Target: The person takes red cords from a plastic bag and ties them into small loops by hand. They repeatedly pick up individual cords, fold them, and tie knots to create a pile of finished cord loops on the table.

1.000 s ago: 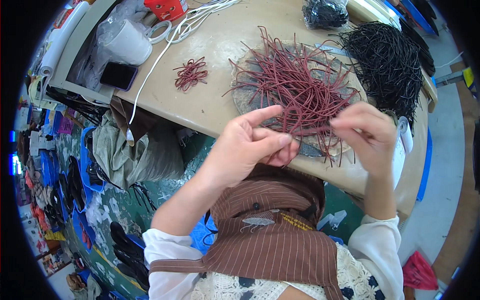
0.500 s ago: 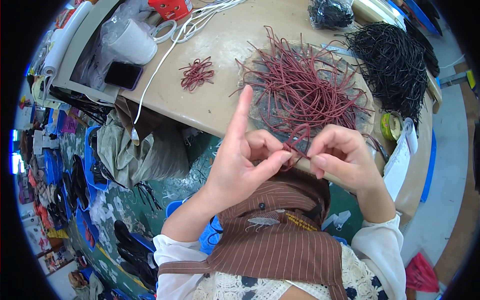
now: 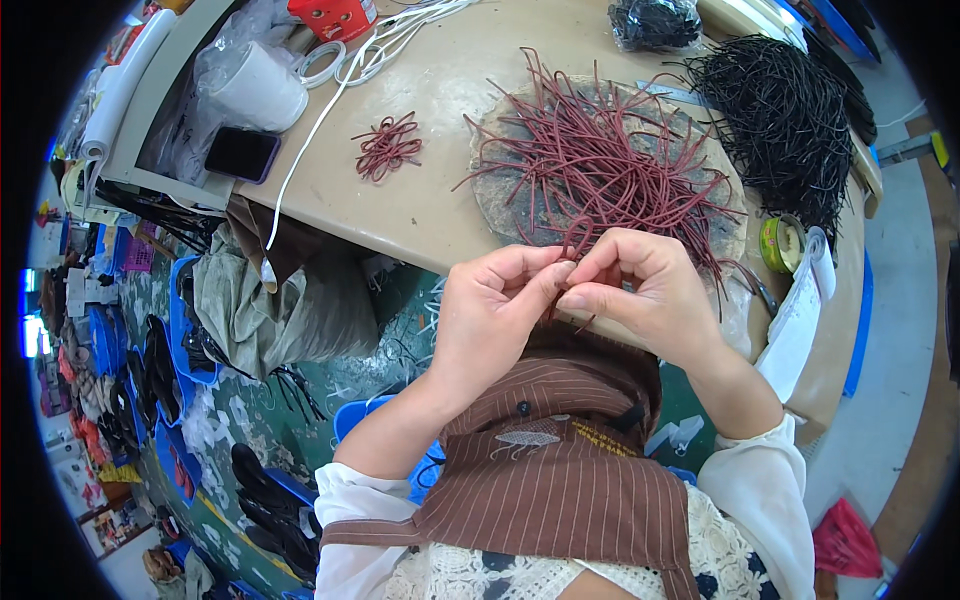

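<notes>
Between my hands, just off the near edge of the table, is a thin dark red cord (image 3: 577, 235) bent into a loop. My left hand (image 3: 497, 305) pinches it with thumb and forefinger. From the other side, my right hand (image 3: 640, 290) grips the cord with its fingertips close to the left ones. The fingers cover most of the crossing. Beyond them, a loose heap of dark red cords (image 3: 620, 170) lies on a round, dark, worn board (image 3: 490, 195). Further left on the table sits a small bunch of looped red cords (image 3: 387, 147).
A pile of black cords (image 3: 780, 120) lies at the far right, near a green tape roll (image 3: 781, 245) and white paper (image 3: 800, 310). On the left are a phone (image 3: 242, 154), a white roll (image 3: 262, 88) and a white cable (image 3: 318, 152). A cloth sack (image 3: 285, 300) stands below the table.
My left forefinger, raised before, has curled down to the cord. Both hands have drawn closer together, and the cord's loop now stands up above the fingertips.
</notes>
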`<control>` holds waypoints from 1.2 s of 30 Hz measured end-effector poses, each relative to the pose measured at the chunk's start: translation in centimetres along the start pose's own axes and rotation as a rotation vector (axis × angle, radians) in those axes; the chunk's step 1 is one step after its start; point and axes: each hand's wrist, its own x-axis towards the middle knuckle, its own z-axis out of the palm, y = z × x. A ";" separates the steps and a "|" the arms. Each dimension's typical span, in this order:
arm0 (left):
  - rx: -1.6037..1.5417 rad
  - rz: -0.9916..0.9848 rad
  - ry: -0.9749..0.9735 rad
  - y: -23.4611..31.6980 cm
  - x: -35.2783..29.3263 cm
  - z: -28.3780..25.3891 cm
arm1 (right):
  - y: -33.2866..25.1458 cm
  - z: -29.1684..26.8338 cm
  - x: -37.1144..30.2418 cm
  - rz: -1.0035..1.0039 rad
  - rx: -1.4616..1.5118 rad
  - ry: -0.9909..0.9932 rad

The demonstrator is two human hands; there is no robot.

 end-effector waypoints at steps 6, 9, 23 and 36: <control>-0.223 -0.116 -0.044 0.0 0.3 -0.4 | 0.1 -0.2 0.4 0.043 -0.185 -0.007; -0.322 -0.214 -0.095 0.2 0.3 -0.6 | -0.6 -0.5 0.4 0.022 -0.303 -0.030; -0.511 -0.376 -0.156 0.4 0.0 -0.6 | -1.8 -1.0 0.1 -0.207 -0.516 -0.071; -0.508 -0.243 -0.113 1.3 -0.4 0.6 | 0.2 -0.3 -0.2 -0.560 -0.529 0.219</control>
